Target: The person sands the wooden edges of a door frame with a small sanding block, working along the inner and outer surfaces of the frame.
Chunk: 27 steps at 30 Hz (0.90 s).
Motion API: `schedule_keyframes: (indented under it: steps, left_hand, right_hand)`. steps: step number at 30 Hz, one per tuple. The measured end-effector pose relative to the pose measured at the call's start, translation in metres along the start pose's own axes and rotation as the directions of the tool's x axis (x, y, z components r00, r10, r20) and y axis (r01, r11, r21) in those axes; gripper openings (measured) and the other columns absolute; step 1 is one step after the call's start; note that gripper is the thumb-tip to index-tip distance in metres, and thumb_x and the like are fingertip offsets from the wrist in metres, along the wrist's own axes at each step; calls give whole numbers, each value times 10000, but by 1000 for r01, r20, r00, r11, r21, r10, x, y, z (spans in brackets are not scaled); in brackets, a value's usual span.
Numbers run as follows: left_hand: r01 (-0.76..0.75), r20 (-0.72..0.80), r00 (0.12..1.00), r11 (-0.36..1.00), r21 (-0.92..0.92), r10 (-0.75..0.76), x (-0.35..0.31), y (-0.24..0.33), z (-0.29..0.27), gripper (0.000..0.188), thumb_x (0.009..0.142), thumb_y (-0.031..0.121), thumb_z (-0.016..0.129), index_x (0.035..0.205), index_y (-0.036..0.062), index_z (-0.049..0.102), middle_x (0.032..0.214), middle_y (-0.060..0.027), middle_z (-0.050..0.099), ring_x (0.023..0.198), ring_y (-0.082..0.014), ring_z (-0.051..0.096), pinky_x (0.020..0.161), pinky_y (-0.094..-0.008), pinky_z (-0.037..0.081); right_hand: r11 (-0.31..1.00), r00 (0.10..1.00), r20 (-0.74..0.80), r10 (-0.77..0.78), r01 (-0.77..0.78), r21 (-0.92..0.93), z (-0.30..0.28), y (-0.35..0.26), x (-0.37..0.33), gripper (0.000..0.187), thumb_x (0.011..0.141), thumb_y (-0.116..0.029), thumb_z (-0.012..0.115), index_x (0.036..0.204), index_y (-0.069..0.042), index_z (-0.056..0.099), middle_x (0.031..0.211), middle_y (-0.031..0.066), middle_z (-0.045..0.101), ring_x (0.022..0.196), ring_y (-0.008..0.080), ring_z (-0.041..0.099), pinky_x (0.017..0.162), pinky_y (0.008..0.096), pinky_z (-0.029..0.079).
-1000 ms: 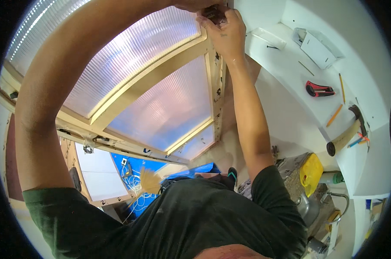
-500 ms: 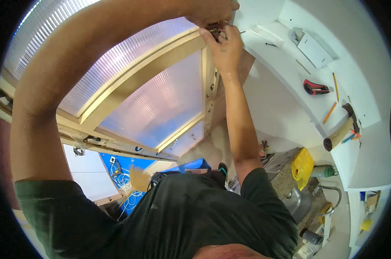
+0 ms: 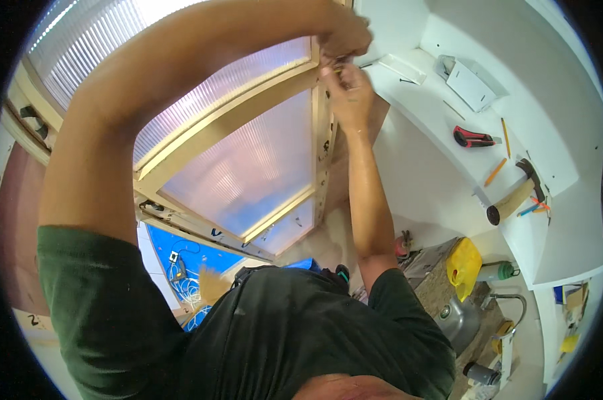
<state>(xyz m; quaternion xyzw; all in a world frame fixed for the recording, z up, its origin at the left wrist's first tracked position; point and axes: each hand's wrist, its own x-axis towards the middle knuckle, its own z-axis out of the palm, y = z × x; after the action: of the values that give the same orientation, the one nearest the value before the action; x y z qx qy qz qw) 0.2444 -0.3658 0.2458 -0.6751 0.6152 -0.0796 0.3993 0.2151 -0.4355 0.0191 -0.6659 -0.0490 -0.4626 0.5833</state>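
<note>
Pale wooden framing (image 3: 225,110) crosses the left half of the view, set with translucent ribbed panels (image 3: 248,150) through which light glows, whitest at the upper left and tinged pink and blue lower down. A dull reddish-brown panel (image 3: 25,223) stands at the far left. On the right, a long white shelf (image 3: 425,110) runs along a plain white wall (image 3: 518,70), both evenly lit. Below it, a brownish speckled worktop (image 3: 418,287) carries a metal sink (image 3: 463,325) with a curved tap (image 3: 520,303). Down the middle, the floor (image 3: 335,241) is beige; a bright blue sheet (image 3: 215,259) lies at the lower left.
</note>
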Motion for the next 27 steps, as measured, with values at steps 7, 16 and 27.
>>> schedule_keyframes:
  steps: [7,16,27]
  left_hand:
    - [223,116,969,974,-48,-217,-53,-14,-97,474,853,362,878,1132,-11,786,1127,-223,776,1076,-395,727,921,-499,568]
    - [217,-82,974,975,39,-214,-61,-23,-34,361,879,365,834,1077,63,815,1157,-226,744,1110,-399,705,930,-510,572]
    - [112,-166,980,994,-2,-110,-43,2,8,360,975,362,694,1065,32,807,1262,-193,687,1165,-371,652,1018,-482,532]
  right_hand:
    - [976,980,127,-155,132,171,-19,-64,72,514,861,-319,896,1200,34,743,1136,142,712,1055,214,688,865,368,585]
    - [992,987,118,-109,116,-48,14,-45,64,521,806,-298,944,1106,71,730,1075,149,704,946,235,703,803,348,582]
    - [999,993,113,-35,36,-7,10,-14,25,408,830,-236,936,1037,49,731,1045,114,652,896,203,684,801,337,579]
